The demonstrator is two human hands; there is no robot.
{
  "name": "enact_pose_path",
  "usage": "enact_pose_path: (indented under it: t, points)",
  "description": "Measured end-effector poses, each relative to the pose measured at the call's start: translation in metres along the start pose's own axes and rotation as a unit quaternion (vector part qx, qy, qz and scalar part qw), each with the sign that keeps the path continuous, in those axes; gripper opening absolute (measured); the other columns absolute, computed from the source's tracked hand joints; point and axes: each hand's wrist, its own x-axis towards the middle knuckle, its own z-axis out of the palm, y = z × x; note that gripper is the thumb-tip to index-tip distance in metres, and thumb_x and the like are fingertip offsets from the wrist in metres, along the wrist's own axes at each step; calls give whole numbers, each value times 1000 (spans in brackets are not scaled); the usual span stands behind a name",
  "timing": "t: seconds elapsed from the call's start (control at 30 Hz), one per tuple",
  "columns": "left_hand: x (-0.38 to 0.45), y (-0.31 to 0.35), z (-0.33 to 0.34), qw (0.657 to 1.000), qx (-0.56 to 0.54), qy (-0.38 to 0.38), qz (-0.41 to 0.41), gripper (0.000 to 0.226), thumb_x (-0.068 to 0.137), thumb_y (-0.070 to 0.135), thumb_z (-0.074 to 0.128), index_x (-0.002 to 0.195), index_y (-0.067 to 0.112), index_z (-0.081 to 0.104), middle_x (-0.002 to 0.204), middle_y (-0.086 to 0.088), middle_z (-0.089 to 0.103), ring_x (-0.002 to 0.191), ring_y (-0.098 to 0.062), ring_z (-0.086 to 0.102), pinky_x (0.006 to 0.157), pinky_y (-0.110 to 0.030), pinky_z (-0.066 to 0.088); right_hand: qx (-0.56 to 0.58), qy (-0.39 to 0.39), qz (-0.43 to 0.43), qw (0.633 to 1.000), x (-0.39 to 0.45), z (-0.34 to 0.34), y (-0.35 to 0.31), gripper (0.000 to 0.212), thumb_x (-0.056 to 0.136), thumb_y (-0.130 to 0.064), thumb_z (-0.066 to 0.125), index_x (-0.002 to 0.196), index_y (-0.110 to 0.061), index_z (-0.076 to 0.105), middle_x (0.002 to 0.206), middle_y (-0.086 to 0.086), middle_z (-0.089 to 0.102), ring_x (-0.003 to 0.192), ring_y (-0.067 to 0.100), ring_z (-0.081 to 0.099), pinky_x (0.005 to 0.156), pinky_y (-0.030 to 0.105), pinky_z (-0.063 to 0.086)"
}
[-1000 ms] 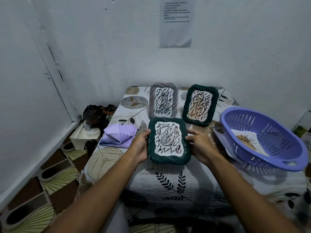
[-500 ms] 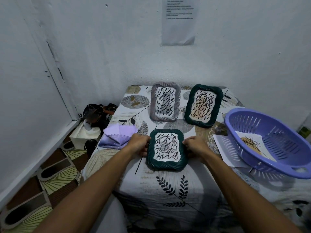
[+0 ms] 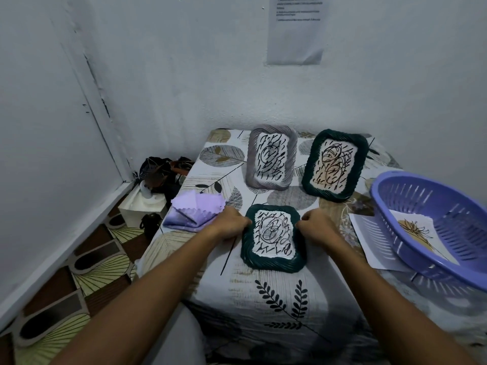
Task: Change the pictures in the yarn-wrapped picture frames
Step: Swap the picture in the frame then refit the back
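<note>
Three yarn-wrapped frames lie on the table (image 3: 263,306); the near green frame (image 3: 272,264) sits centre, flat. Left hand (image 3: 229,223) and right hand (image 3: 315,226) pinch its upper side edges with curled fingers. Step: first frame. Next: likely flip it to reach the backing. Replacement picture (image 3: 415,230) waits in the purple basket (image 3: 390,196), right.

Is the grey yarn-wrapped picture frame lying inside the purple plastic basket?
No, the grey yarn-wrapped picture frame lies on the leaf-patterned tablecloth, far from the purple plastic basket.
</note>
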Motion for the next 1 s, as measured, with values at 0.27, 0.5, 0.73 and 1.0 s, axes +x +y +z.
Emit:
enact_pose_path:
  t: [0.27, 0.5, 0.73, 1.0]
  points:
    - [-14, -26, -64, 966, 109, 202, 119, 23, 83, 20, 65, 105, 15, 70, 86, 1, 67, 81, -20, 61, 74, -29, 47, 109, -7, -192, 975, -7, 19, -68, 9, 89, -11, 60, 93, -11, 69, 86, 1, 68, 79, 17, 63, 71, 34, 55]
    - [-28, -82, -130, 943, 201, 218, 150, 25, 80, 22, 69, 103, 12, 69, 95, -2, 65, 81, -16, 59, 68, -31, 49, 75, -115, -308, 941, -3, 79, -155, 15, 85, -16, 70, 96, -7, 73, 92, 9, 71, 80, 17, 63, 73, 28, 50]
    - [-27, -123, -130, 946, 258, 125, 153, 44, 81, 42, 61, 118, 18, 64, 117, 2, 61, 103, -9, 50, 84, -29, 47, -20, -106, -290, 951, 13, 132, -193, 24, 75, -40, 76, 77, -16, 75, 83, 6, 71, 80, 21, 62, 67, 31, 47]
    - [-23, -131, -128, 936, 277, 134, 171, 46, 85, 38, 64, 126, 18, 62, 130, 2, 57, 120, -12, 45, 97, -35, 42, 34, -112, -219, 969, 22, 133, -192, 37, 81, -34, 70, 53, -15, 55, 60, 4, 59, 61, 18, 53, 58, 28, 39]
